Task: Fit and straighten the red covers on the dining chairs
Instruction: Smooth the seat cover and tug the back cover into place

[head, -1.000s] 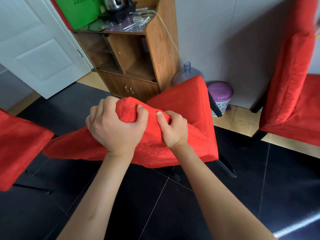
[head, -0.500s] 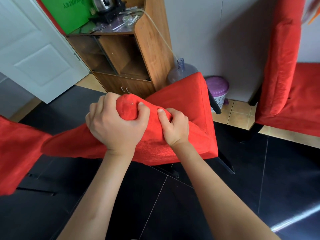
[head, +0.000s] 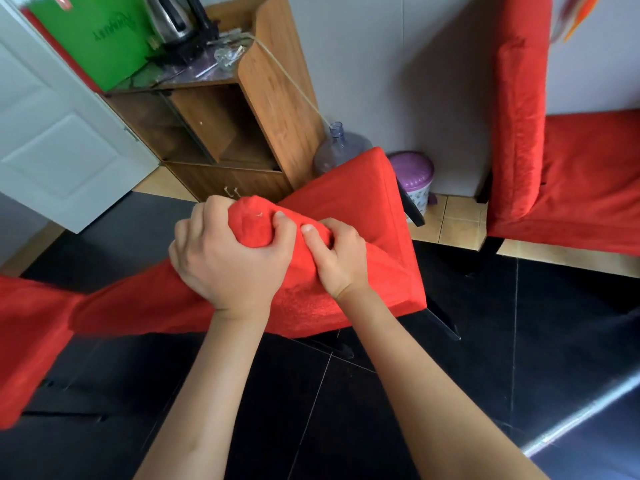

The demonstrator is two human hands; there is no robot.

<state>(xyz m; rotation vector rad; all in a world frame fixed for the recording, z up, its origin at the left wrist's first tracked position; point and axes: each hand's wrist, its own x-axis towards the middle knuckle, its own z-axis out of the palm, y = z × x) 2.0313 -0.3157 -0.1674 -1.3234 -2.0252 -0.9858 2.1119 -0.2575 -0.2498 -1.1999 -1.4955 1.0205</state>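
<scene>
A red cover [head: 353, 202] is stretched over the dining chair right below me, its seat reaching toward the wall. My left hand [head: 228, 261] grips a bunched lump of that red fabric at the top of the chair's back. My right hand [head: 341, 258] pinches the cover just to the right of it, thumb on top. The chair's dark legs [head: 443, 323] show under the seat. Two other red-covered chairs stand nearby, one at the right [head: 561, 181] and one at the left edge [head: 27, 341].
A wooden cabinet [head: 273, 109] stands against the wall with a kettle [head: 169, 19] and a green bag [head: 97, 39] on top. A water jug [head: 339, 150] and a purple-lidded bin [head: 414, 178] sit behind the chair. A white door [head: 59, 143] is at the left. The floor is dark tile.
Both hands keep the same hold on the cover. The view has shifted slightly, so the cabinet and right chair sit a little differently in frame.
</scene>
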